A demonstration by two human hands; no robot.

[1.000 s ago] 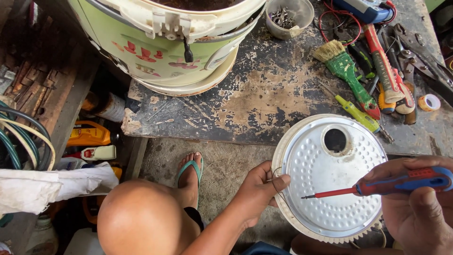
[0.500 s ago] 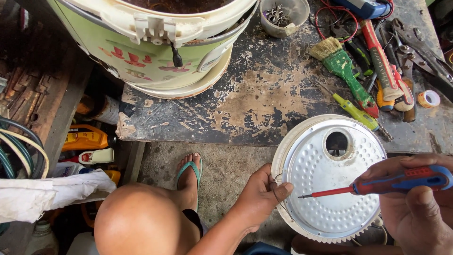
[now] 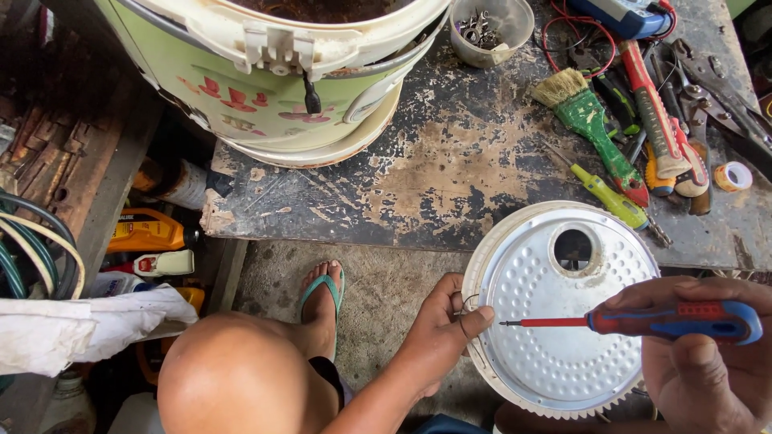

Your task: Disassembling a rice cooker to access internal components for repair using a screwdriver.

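My left hand (image 3: 441,329) grips the left rim of a round dimpled metal lid plate (image 3: 555,354) with a white edge and a round hole near its top. A thin wire ring sits by my left fingers at the rim. My right hand (image 3: 708,362) holds a red and blue screwdriver (image 3: 643,321) that lies level across the plate, with its thin red tip pointing left toward my left thumb. The plate rests over my lap in front of the worn dark workbench (image 3: 450,169).
A green and cream cooker body (image 3: 281,80) stands on the bench at back left. A cup of screws (image 3: 486,28), a green brush (image 3: 591,120), pliers, small screwdrivers and a tape roll (image 3: 732,177) lie at right. Bottles and hoses crowd the floor at left, near my knee.
The view has shifted slightly. My hands, the plate and the screwdriver stay much as they were.
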